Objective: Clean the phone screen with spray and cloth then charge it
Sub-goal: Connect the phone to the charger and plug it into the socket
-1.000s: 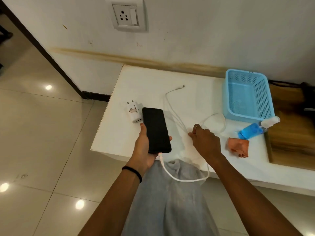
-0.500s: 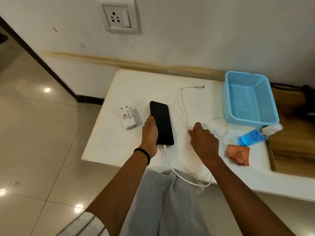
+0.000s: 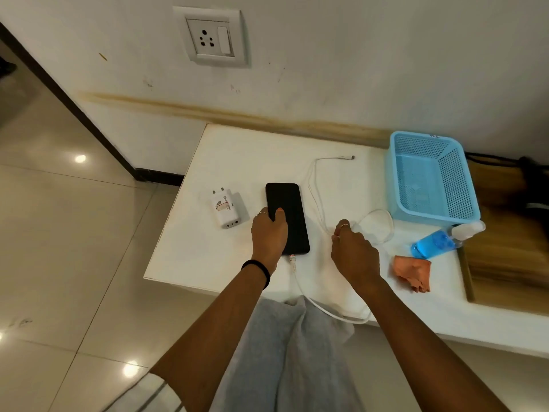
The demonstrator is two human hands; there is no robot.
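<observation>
The phone (image 3: 287, 217) lies flat, screen up and dark, near the middle of the white table (image 3: 243, 156), its near end close to the front edge. The left hand (image 3: 269, 236) rests on its near left part, fingers curled over the left edge and thumb on the glass, pressing rather than lifting it. A white cable (image 3: 315, 185) is plugged into the phone's near end, loops off the table front, comes back up and runs to the right hand (image 3: 353, 251), which pinches it between thumb and fingertips, the other fingers loosely folded. Beyond that hand the cable carries on to a free plug (image 3: 346, 157) lying bare near the wall.

The step in hand looks like charging: the cleaning things lie aside, and the phone end is already connected. Next the free plug must go into the adapter (image 3: 227, 208), which lies just left of the phone, and the adapter into the wall socket (image 3: 211, 37) above. That calls for freeing one hand for the adapter. Whether the socket's switch is on is hard to tell from here.

By count: one phone, one cable, one adapter, one socket, one spray bottle (image 3: 442, 242) lying on its side, one orange cloth (image 3: 413, 273) crumpled just in front of it, and one blue basket (image 3: 430, 176), seemingly empty, behind the bottle.
</observation>
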